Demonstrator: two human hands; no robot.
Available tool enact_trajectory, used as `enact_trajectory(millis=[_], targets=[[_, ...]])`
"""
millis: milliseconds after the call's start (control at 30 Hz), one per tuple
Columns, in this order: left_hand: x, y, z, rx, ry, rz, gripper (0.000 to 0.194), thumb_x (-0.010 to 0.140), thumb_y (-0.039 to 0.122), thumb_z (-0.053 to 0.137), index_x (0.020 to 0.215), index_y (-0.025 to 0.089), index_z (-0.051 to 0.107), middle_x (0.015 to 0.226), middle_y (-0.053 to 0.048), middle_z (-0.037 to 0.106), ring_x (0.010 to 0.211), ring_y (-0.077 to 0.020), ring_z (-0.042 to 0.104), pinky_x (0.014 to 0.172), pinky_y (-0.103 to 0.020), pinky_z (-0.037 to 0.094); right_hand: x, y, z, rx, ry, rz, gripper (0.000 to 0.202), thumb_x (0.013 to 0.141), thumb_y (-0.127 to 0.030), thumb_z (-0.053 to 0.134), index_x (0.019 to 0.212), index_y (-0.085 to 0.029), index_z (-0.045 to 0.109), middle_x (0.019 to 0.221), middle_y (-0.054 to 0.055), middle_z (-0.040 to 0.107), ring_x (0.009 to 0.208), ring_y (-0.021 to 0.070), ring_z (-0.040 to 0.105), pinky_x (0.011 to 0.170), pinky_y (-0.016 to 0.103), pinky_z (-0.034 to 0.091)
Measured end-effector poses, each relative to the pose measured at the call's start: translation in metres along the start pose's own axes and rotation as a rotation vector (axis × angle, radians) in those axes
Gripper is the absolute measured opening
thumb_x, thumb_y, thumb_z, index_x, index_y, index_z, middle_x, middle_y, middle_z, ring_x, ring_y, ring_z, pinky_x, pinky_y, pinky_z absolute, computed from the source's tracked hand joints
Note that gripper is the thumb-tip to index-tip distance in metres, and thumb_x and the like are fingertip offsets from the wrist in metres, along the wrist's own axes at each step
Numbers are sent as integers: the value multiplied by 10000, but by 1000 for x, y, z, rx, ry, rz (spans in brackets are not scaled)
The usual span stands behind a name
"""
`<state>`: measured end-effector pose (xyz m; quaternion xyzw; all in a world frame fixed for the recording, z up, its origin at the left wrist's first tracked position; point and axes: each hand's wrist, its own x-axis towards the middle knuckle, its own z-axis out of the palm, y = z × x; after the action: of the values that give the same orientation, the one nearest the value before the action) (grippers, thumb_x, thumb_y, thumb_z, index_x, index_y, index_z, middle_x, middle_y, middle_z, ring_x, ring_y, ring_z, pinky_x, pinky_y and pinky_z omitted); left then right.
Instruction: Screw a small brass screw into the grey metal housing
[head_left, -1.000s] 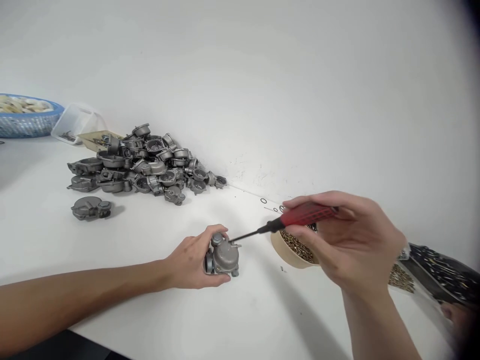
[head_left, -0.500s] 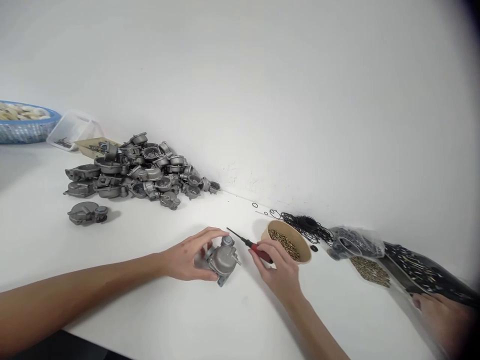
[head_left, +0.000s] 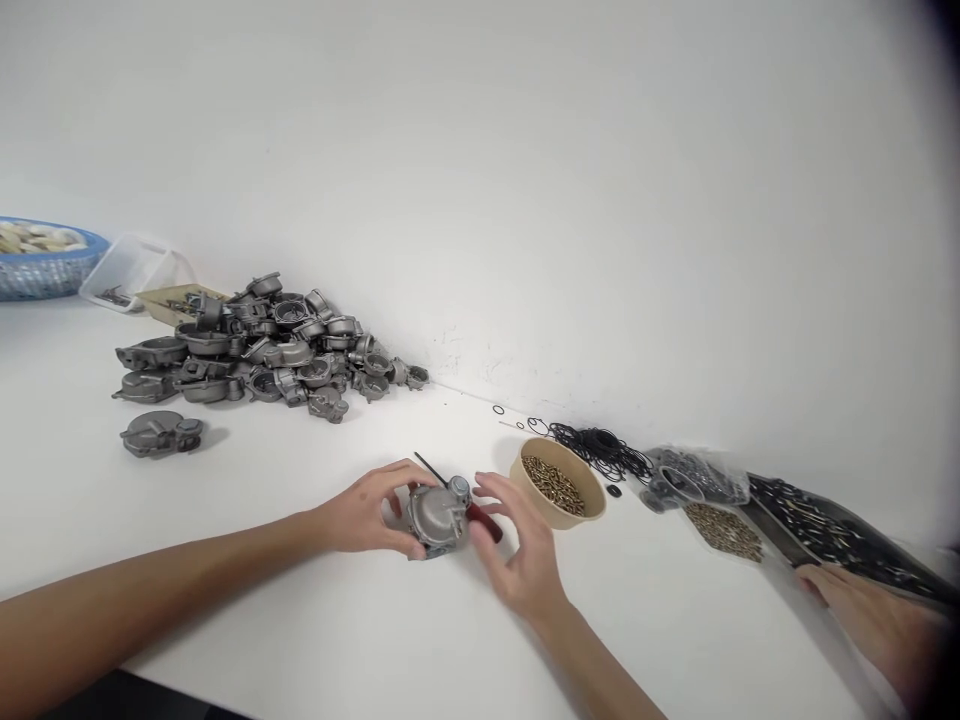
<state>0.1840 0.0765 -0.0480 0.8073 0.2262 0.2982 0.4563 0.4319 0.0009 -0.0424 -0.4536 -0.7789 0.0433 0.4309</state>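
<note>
A small grey metal casting [head_left: 439, 513] rests on the white table [head_left: 300, 600] between my hands. My left hand [head_left: 367, 510] grips its left side with thumb and fingers. My right hand [head_left: 517, 550] touches its right side with the fingertips while a red-handled screwdriver [head_left: 480, 518] stays tucked in the palm. The dark screwdriver shaft [head_left: 429, 467] sticks out behind the casting toward the wall.
A pile of grey castings [head_left: 270, 345] lies at the back left, one more casting [head_left: 157, 435] apart from it. A tan bowl of small brass screws [head_left: 556, 483], black O-rings [head_left: 600, 448], bags of parts [head_left: 712, 500] sit right. Another person's hand [head_left: 862, 610] shows at far right. Blue basket [head_left: 41, 258] far left.
My right hand has come down from above the bowl to the casting, with the screwdriver swung back into the palm. The left hand has turned the casting on the table.
</note>
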Motion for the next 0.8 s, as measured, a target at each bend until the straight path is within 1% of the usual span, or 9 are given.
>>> enact_trajectory(millis=[67,133,200,300,400,500,633,733,800], targets=[[-2,4,9,61,62,17,668,693,409,904,1279,279,611,1227,-68,606,1089,-246,602,795,-316,524,-2,-15,4,68,-83,61,670,885,-412,686,1486,-250,440,1473,148,501,1277,290,596,937,391,616],[-5,8,18,120,122,44,643,720,373,888,1285,279,595,1214,-66,599,1044,-229,602,792,-316,519,-2,-25,9,105,-161,116,851,789,-469,784,1524,-283,399,1543,138,423,1333,326,554,1008,444,588],[-7,9,23,153,148,92,613,746,378,871,1278,270,587,1212,-70,590,1016,-216,600,827,-328,521,-2,-30,13,121,-155,157,809,771,-422,807,1486,-305,449,1500,123,472,1274,311,599,979,431,603],[-9,9,23,144,104,168,606,758,419,863,1268,260,577,1211,-73,586,1024,-212,596,867,-336,522,-3,-28,14,164,-62,172,632,759,-312,801,1347,-282,574,1330,104,617,1068,259,685,757,330,647],[-9,10,18,116,68,166,641,758,390,866,1300,282,541,1248,-71,583,1097,-223,584,861,-332,521,-2,-19,4,203,16,147,603,718,-276,822,1284,-252,616,1240,101,679,906,225,712,612,279,618],[-9,11,14,120,74,120,543,848,299,776,1321,300,511,1292,-72,572,1144,-215,574,853,-324,524,6,-8,-24,172,183,155,569,749,-265,803,1290,-241,627,1277,122,674,940,240,727,644,302,628],[-10,8,9,230,20,129,227,965,230,597,1191,248,604,1219,-74,617,1040,-170,619,834,-286,529,18,18,-86,18,467,260,537,753,-359,822,1247,-222,665,1269,121,682,937,257,730,703,364,639],[-10,2,4,314,-52,167,134,983,198,544,1037,207,666,1035,-54,677,879,-140,644,755,-244,513,16,49,-132,-338,503,483,595,700,-508,827,1220,-251,693,1151,86,738,827,273,734,736,408,590],[-10,0,1,342,-89,188,139,969,185,555,991,204,691,938,-34,694,782,-124,639,687,-229,487,8,73,-154,-567,416,624,577,671,-568,822,1153,-267,724,926,65,753,794,302,716,727,422,534]])
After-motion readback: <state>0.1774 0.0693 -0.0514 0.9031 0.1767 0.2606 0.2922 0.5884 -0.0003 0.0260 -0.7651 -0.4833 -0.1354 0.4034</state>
